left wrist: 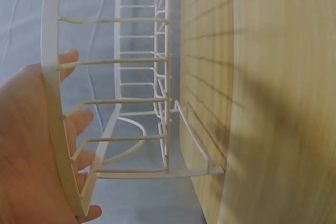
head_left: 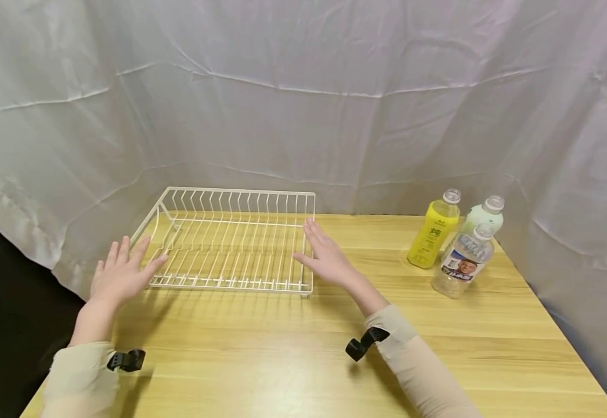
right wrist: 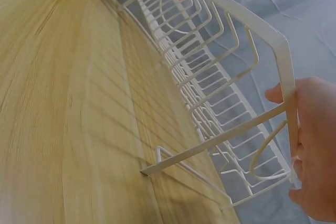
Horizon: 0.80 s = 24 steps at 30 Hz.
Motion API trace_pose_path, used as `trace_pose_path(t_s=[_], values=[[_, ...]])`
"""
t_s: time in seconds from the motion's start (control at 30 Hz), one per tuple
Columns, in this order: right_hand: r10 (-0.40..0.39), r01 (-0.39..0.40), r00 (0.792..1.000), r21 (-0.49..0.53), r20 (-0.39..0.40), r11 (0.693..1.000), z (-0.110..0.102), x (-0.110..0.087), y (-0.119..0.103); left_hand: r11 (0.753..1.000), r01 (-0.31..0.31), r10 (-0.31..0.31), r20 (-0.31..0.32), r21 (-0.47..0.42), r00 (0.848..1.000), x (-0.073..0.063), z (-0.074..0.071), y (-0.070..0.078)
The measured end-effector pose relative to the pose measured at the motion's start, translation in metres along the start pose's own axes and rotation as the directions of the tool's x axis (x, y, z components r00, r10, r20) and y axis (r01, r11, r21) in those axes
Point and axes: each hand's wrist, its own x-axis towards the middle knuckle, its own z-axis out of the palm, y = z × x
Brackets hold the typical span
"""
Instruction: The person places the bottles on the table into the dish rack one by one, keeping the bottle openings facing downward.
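A white wire dish rack (head_left: 225,288) stands on the wooden table, with rows of upright wires. My left hand (head_left: 122,271) is at its left front corner, fingers spread and straight. In the left wrist view, the left hand (left wrist: 26,145) lies close behind the rack's rim (left wrist: 51,77); whether it touches is hard to tell. On the right side, my right hand (head_left: 329,255) is held beside the rack with extended fingers and the thumb apart. The right wrist view has the right hand (right wrist: 320,145) against or very near the end frame of the rack (right wrist: 286,72).
To the right stand a yellow-labelled bottle (head_left: 433,235), a pale green bottle (head_left: 486,213) and a clear bottle (head_left: 452,281) with a picture label, close together. A grey curtain (head_left: 303,116) hangs behind the table (head_left: 262,354). Each wrist wears a black camera.
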Motion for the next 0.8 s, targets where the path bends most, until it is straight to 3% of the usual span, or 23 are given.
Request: trace_pose_path(t_s=[0.2, 0.57, 0.8], values=[[-0.013, 0.013, 1.000, 0.052, -0.006, 0.999, -0.005, -0.007, 0.013, 1.000, 0.009, -0.009, 0.003, 0.007, 1.000, -0.001, 0.005, 0.015], [0.015, -0.009, 1.000, 0.233, -0.022, 0.972, -0.025, -0.029, 0.039, 1.000, 0.024, -0.023, -0.046, 0.018, 0.999, -0.005, 0.025, 0.056], [0.048, -0.042, 0.999, 0.238, -0.021, 0.970, -0.035, -0.042, 0.056, 0.999, 0.038, -0.037, -0.063, 0.027, 0.997, -0.008, 0.033, 0.079]])
